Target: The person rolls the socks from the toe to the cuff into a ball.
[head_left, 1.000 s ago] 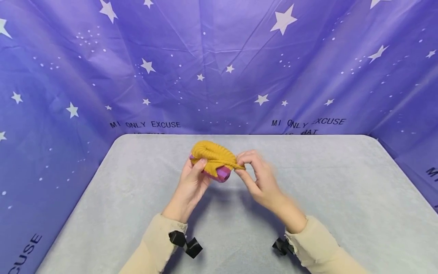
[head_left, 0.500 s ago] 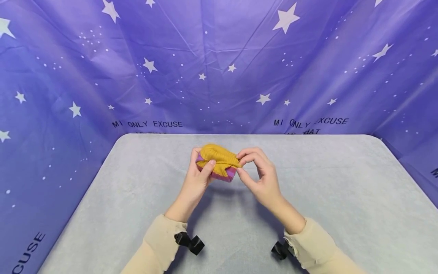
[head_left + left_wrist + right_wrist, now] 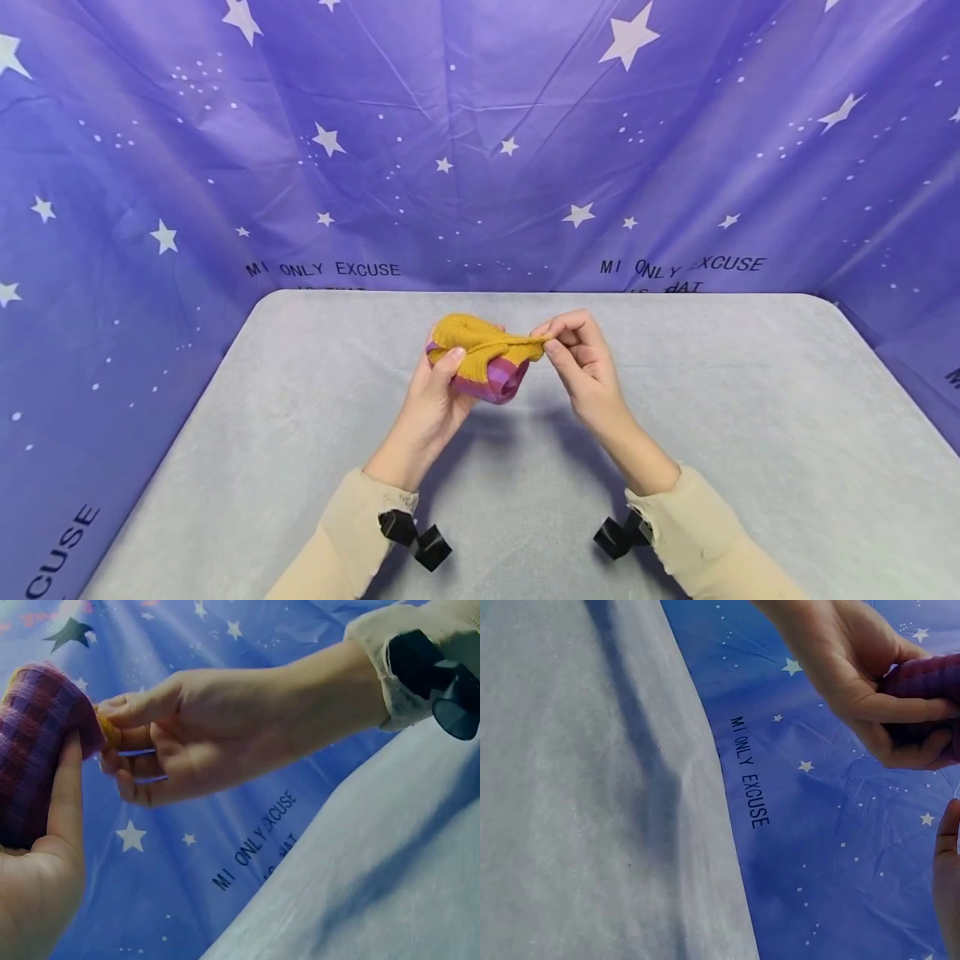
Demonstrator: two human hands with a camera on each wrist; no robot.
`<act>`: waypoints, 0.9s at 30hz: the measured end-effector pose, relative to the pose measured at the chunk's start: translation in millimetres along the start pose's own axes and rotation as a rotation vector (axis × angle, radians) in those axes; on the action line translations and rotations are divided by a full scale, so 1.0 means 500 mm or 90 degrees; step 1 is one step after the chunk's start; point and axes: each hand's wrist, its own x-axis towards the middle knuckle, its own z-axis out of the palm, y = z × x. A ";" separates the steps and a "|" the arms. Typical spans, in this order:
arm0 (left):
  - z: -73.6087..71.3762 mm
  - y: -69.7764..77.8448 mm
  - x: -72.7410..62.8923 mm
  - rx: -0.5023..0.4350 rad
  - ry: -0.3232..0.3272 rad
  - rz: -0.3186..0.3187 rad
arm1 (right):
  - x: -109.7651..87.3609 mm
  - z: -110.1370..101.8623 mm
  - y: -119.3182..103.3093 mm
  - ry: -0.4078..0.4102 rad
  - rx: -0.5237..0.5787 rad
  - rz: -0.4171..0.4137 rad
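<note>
A rolled-up sock bundle (image 3: 501,382), purple and maroon checked, is held up over the middle of the table. Its mustard-yellow ribbed cuff (image 3: 468,333) wraps over the top. My left hand (image 3: 429,400) grips the roll from the left, thumb across the yellow part and the other fingers underneath. With thumb and fingertips, my right hand (image 3: 588,367) pinches the cuff's edge and stretches it out to the right. From the left wrist, the checked side of the sock roll (image 3: 37,742) shows, and a bit of yellow sits between the right hand's fingers.
A grey cloth-covered table (image 3: 247,467) lies below both hands. Behind it and at the sides hangs a purple-blue curtain (image 3: 390,100) with white stars and lettering. Black camera mounts (image 3: 431,546) are strapped at both beige sleeves.
The right hand has moved slightly up and right, drawing the yellow cuff out longer. The roll has shifted a little right and its spiral end now shows more. The left hand keeps its grip.
</note>
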 end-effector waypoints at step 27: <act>-0.010 -0.045 0.030 0.308 0.143 0.048 | -0.039 0.046 0.019 -0.104 -0.653 -0.257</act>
